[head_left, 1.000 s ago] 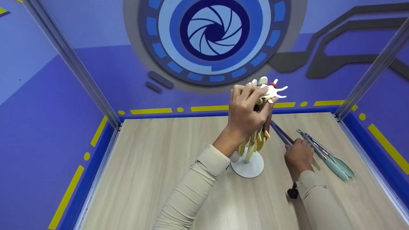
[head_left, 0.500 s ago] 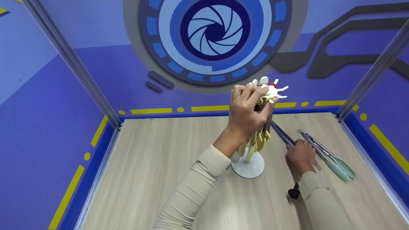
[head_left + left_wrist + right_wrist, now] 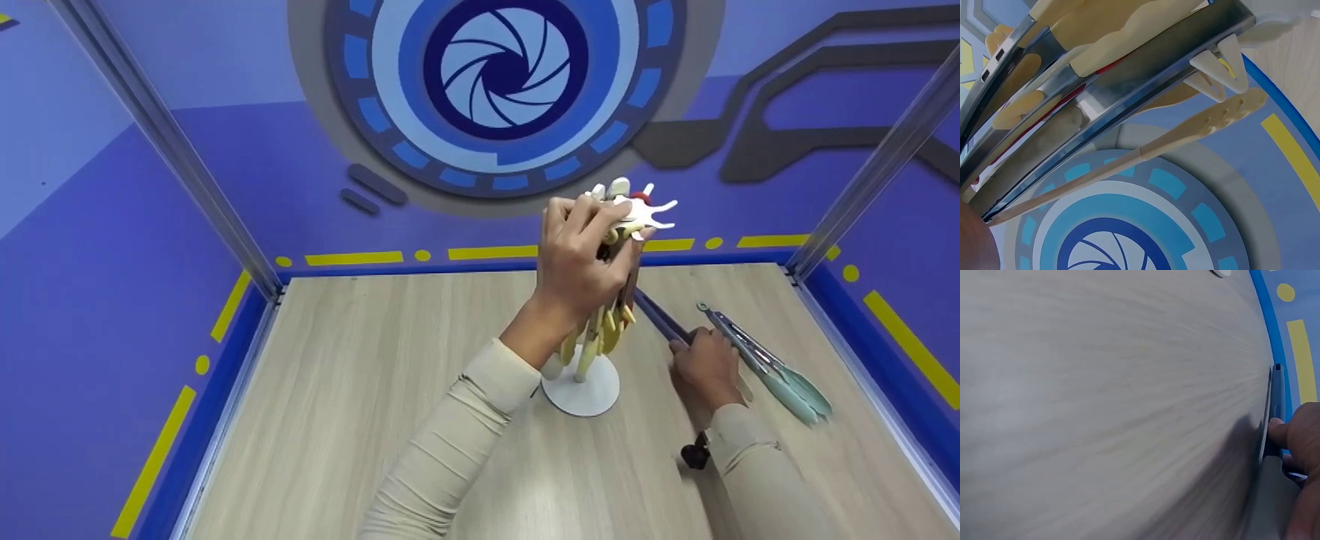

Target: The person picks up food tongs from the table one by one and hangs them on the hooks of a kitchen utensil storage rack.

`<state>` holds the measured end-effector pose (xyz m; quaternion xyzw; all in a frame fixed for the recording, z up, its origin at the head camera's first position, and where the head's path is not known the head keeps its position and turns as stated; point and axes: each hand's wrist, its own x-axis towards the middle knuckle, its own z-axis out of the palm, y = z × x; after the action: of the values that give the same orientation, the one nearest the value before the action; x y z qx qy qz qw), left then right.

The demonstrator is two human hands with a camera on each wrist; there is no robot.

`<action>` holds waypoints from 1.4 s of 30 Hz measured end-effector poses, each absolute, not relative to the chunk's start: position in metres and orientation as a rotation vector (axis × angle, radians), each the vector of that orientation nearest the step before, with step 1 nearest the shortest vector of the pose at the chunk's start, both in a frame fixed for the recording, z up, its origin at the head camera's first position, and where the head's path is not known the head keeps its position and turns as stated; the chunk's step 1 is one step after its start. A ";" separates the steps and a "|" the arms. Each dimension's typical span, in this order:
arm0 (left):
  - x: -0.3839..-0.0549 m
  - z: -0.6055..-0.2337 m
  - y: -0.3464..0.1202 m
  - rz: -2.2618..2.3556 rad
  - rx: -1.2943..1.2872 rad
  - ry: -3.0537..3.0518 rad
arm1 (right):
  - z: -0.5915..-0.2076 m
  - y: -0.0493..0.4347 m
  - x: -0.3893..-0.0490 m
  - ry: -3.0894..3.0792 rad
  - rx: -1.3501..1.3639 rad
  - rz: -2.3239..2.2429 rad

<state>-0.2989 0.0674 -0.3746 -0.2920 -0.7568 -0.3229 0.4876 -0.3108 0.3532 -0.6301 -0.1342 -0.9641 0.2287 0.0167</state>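
Note:
In the head view my left hand (image 3: pixel 577 255) grips the top of a utensil stand (image 3: pixel 581 397), which has a round white base, a pale post and white hooks. Several utensils hang around the post under that hand. Close up in the left wrist view are metal tongs (image 3: pixel 1129 73) and a slotted beige utensil (image 3: pixel 1207 121); part of my left hand shows at the lower left edge. On the table to the right, my right hand (image 3: pixel 706 367) holds a long utensil with a dark grey-blue handle (image 3: pixel 660 315). Its far end is mostly hidden by the hand.
Just right of my right hand lies a pair of mint-green tongs (image 3: pixel 787 386) with metal arms. A blue patterned wall (image 3: pixel 450 225) closes off the back of the wooden table (image 3: pixel 360 420). Metal posts stand at both back corners.
Almost nothing differs. My right wrist has shifted very slightly to the right; my left hand keeps its grip on the stand, and the mint-green tongs have stayed put.

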 end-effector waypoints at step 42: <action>-0.299 -0.374 0.066 -0.765 -0.695 -1.876 | -0.512 0.292 -0.287 -2.226 0.079 1.251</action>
<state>-0.2990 0.0664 -0.3740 -0.2846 -0.7686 -0.3135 0.4795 -0.2868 0.2919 -0.5123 0.0296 -0.8341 0.4688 0.2892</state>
